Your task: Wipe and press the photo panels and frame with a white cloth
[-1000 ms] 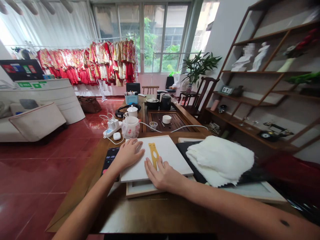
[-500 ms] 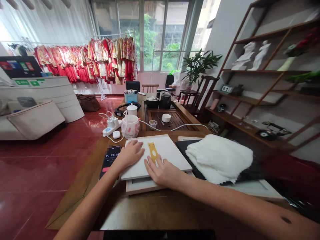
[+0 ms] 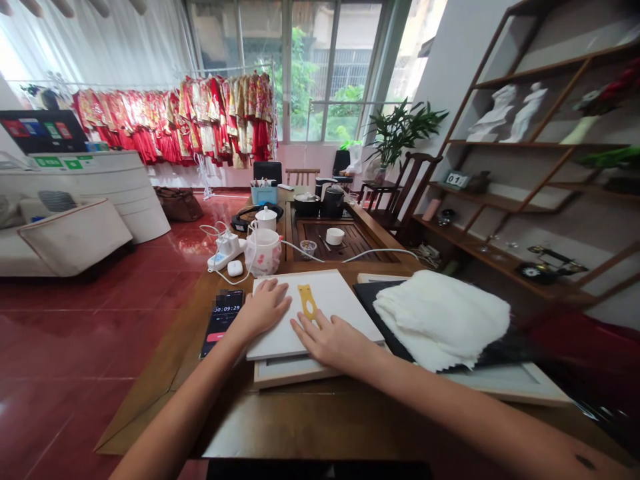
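A white board [image 3: 280, 341] lies in front of me on top of a light wooden frame [image 3: 290, 375]. Near its middle is a flat yellow animal-shaped piece [image 3: 305, 294] with small ears and an oval hole. My left hand [image 3: 264, 308] rests flat on the board's left side, fingers stretched out. Spread fingers of my right hand [image 3: 336, 339] lie on the board at the yellow piece's lower end, which they partly cover. Neither hand grips anything.
A fluffy white cloth [image 3: 443, 313] lies on a black sheet [image 3: 373, 303] at right. Left of the board are a phone [image 3: 220, 323] showing a timer, and a power strip [image 3: 225, 253]. Behind stand a plastic-lined container [image 3: 263, 253] and a white cup [image 3: 335, 236]; a cable crosses the table.
The view has shifted very slightly. Both hands stay on the board in nearly the same places, and the yellow piece has not visibly moved on it.
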Demonstrator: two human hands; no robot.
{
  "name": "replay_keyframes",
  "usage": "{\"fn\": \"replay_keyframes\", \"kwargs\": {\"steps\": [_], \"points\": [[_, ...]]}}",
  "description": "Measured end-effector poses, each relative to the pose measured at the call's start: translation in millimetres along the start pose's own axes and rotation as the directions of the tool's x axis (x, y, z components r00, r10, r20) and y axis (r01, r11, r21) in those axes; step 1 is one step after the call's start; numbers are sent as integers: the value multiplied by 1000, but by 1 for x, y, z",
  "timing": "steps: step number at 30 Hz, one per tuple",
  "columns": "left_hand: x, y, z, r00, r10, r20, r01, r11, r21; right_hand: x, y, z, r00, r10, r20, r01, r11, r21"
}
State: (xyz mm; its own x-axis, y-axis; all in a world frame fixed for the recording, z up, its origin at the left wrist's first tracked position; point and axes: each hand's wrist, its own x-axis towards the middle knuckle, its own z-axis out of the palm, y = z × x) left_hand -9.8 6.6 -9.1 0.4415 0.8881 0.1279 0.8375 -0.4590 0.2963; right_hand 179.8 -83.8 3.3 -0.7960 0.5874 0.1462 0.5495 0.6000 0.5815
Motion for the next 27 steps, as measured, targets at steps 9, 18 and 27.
{"fn": "replay_keyframes", "kwargs": {"steps": [9,18,27], "points": [[0,2,-4,1000,4,27,-5,1000,11,5,5,-10,997,22,77,-30,994,104],[-2,4,-5,1000,16,24,-17,1000,11,7,8,-24,992,-9,124,-11,988,155],[-1,6,-8,999,-3,46,3,1000,-13,13,10,-35,979,0,206,-34,986,161]]}}
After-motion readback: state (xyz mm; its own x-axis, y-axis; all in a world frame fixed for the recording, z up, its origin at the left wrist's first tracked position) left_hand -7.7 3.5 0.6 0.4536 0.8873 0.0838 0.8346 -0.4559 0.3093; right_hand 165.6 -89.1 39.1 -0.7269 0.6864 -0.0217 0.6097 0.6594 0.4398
